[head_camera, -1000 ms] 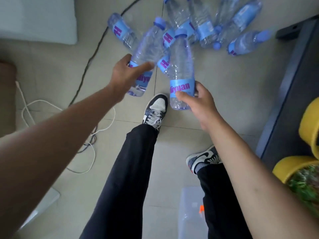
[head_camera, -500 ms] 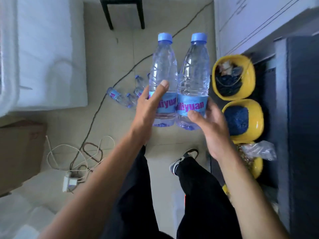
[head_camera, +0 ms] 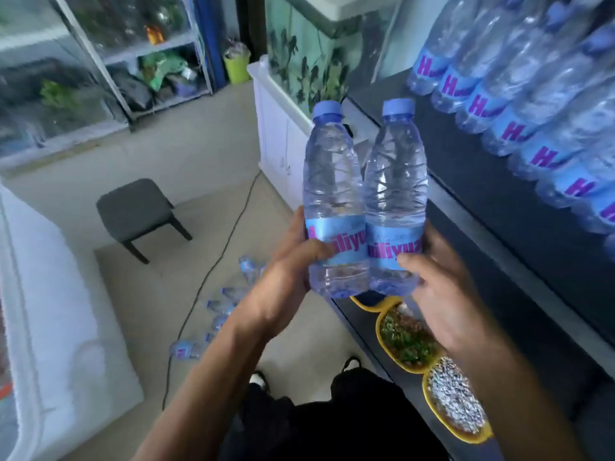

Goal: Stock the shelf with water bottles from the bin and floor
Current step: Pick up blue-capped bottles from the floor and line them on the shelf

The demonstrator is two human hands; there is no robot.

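Head view: our left hand [head_camera: 286, 277] grips the left bottle [head_camera: 332, 194], our right hand [head_camera: 442, 294] the right bottle [head_camera: 396, 194], both upright and touching; the shelf [head_camera: 482, 194] lies rightward, nearest our right hand.

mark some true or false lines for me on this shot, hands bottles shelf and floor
1. The left hand grips the left bottle and the right hand grips the right bottle, both upright. True.
2. The two held bottles have no caps. False: both carry blue caps.
3. A row of bottles already sits on the dark shelf. True.
4. No bottles remain on the floor. False: several floor bottles lie there.
5. The stool is tipped over. False: the grey stool stands on its legs.
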